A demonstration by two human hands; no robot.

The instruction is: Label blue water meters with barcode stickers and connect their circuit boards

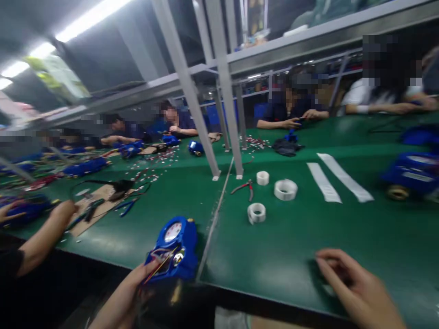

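Observation:
My left hand (135, 283) grips the near end of a blue plastic device (173, 249) with a round white dial and loose coloured wires, resting at the front edge of the green table (274, 256). My right hand (350, 281) lies on the table at the lower right, fingers curled and blurred by motion; whether anything is under them I cannot make out. Three rolls of white tape (286, 189) and red-handled pliers (244, 187) lie beyond, between the two hands.
Two white paper strips (334, 180) lie at right, near another blue device (409, 171). Grey metal posts (226, 91) stand mid-table. A neighbour's arm (41, 237) reaches in at left by tools on cardboard (92, 208). Several people sit along the far side.

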